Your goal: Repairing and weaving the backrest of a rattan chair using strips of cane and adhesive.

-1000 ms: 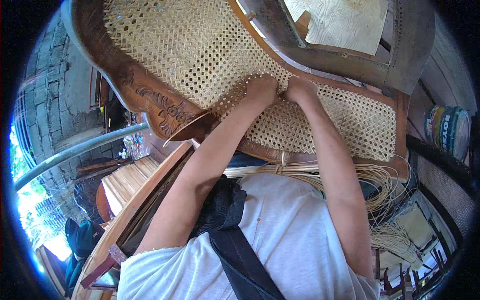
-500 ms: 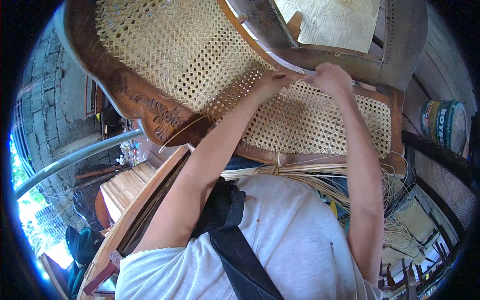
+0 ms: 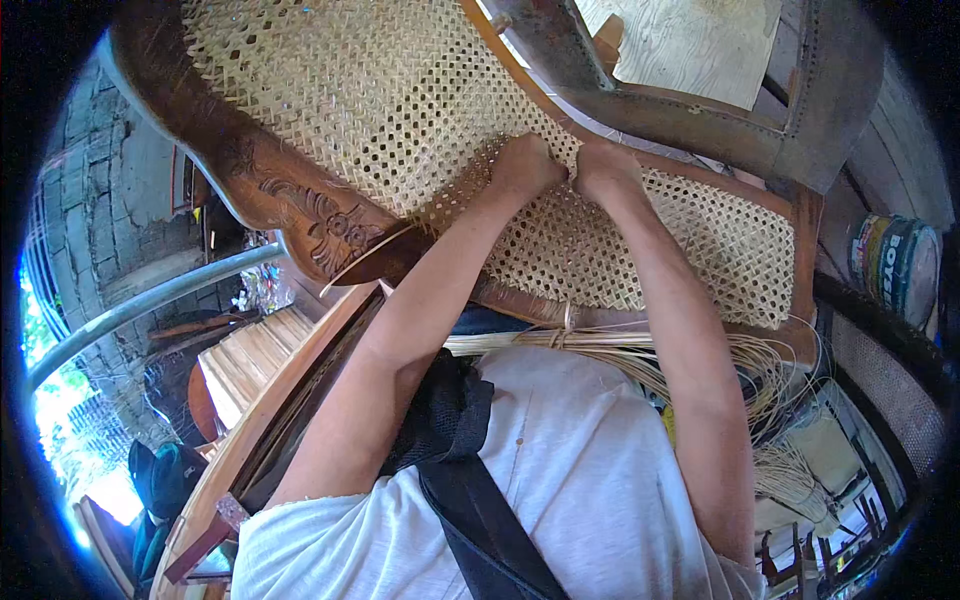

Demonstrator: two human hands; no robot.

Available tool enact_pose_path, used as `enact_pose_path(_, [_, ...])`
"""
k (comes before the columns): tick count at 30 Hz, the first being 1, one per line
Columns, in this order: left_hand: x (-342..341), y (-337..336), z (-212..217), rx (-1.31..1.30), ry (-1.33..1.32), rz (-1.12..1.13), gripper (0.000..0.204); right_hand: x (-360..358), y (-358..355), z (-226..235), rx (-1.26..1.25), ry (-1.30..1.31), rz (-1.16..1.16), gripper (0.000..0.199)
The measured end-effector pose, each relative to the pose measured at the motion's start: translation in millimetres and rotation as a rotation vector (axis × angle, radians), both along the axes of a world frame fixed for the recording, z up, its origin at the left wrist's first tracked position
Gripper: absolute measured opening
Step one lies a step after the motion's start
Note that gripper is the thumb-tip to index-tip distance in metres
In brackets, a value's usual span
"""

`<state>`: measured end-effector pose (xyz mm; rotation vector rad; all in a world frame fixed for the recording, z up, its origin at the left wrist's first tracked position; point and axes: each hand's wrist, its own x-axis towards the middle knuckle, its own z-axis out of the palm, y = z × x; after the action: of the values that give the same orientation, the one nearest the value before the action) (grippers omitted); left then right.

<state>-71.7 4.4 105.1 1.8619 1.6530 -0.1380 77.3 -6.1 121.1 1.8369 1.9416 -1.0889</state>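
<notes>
A carved wooden chair frame with a woven cane panel lies in front of me. My left hand and my right hand sit side by side on the cane weave, fingers curled and pinching at the mesh near the frame's inner rail. Whether a cane strand is held between the fingers is hidden. A tied bundle of loose cane strands lies across my lap, fanning out to the right.
A second chair frame with a plywood seat rests beyond the cane panel. A paint can stands at the right. A metal pole and a slatted wooden piece are at the left.
My right hand had drawn up and to the right half a second ago; it has come back down beside my left hand on the weave.
</notes>
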Motion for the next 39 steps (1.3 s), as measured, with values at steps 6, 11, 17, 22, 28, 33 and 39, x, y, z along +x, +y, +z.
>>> enact_pose_path(6, [6,-3,-4,0.024,0.167,-0.079,0.025,-4,2,-8,0.073,-0.015,-0.005,0.027])
enact_pose_path(11, [18,-7,-1,-0.051,0.283,-0.114,0.025,11,12,-7,0.007,-0.008,0.062,0.032])
enact_pose_path(17, [16,-14,6,-0.034,0.221,-0.243,0.020,9,8,-6,-0.023,-0.046,-0.023,0.031])
enact_pose_path(22, [20,-23,11,0.020,0.181,-0.178,0.020,45,8,9,0.031,-0.143,-0.006,0.028])
enact_pose_path(28, [-4,-49,31,0.252,0.290,-0.227,0.024,85,2,4,0.160,-0.144,-0.129,0.037])
enact_pose_path(33, [-18,-59,36,0.124,0.277,-0.194,0.023,60,-14,-25,-0.062,0.934,-0.467,0.036])
enact_pose_path(39, [-24,-61,27,0.128,0.208,-0.154,0.018,15,-4,-33,0.078,0.619,-0.130,0.029])
